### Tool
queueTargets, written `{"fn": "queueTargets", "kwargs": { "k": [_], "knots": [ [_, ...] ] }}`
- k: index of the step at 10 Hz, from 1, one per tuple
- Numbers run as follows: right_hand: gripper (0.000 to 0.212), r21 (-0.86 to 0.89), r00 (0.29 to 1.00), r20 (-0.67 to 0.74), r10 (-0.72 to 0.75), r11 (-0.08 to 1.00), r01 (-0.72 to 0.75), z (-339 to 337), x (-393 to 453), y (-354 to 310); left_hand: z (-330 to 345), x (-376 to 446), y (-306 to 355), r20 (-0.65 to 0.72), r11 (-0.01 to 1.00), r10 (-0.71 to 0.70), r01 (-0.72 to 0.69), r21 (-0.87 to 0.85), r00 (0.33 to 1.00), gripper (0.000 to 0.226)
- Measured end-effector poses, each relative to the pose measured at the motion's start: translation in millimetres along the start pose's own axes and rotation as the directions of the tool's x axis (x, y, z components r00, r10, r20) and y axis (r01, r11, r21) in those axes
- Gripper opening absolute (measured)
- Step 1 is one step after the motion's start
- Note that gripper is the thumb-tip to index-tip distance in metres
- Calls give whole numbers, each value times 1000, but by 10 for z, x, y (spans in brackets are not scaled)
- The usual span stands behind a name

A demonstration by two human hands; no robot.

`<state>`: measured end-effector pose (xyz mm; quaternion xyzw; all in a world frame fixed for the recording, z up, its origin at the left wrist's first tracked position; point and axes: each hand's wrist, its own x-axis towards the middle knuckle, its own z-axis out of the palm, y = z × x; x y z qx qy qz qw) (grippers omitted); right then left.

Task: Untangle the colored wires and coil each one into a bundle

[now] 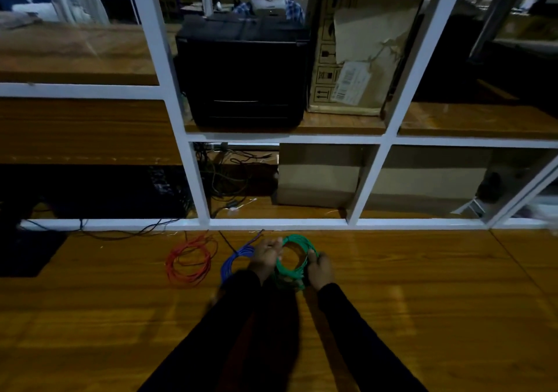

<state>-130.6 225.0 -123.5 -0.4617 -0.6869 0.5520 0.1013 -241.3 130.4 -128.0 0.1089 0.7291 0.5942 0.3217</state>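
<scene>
Wooden tabletop before a white-framed glass partition; printer and cardboard boxes behind. Red wire: loose coil, lying apart on the left. Blue wire: coiled, partly hidden behind the left hand. Green wire: ring gripped at opposite sides by left hand and right hand, fingers curled round its strands. Untangling appears complete; green coil looks nearly finished; red may want tightening.

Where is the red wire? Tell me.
In the head view, the red wire lies coiled on the wooden table, left of the blue wire and both hands.
</scene>
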Motion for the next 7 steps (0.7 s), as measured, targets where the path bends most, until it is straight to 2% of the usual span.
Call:
{"fn": "queueTargets", "kwargs": {
  "k": [1, 2, 3, 4, 5, 6, 7],
  "knots": [
    [41, -67, 993, -51, 106, 992, -110, 119, 201, -5, -82, -12, -22, -25, 945, 69, -57, 321, 997, 18],
    [41, -163, 989, -57, 134, 976, -141, 205, 296, 17, -124, -92, -76, -43, 903, 99, -72, 423, 994, 29],
    [41, -208, 987, -104, 120, 968, -139, 244, 346, 64, -127, -258, -64, -113, 901, 174, -112, 420, 978, 27],
    [47, -332, 986, -136, 99, 933, -140, 215, 381, 116, -125, -390, -16, -100, 845, 308, -224, 485, 946, 36],
    [54, -435, 990, -109, 85, 892, -125, 115, 403, 150, -101, -460, 84, -24, 728, 398, -299, 617, 917, 33],
    [48, -488, 996, -93, 12, 871, -56, -62, 170, -68, -73, -542, 238, 30, 547, 509, -350, 760, 860, 34],
    [46, -486, 973, -104, -204, 864, 130, -258, -4, -279, -64, -580, 411, 85, 365, 630, -391, 845, 772, 43]
  ]
}}
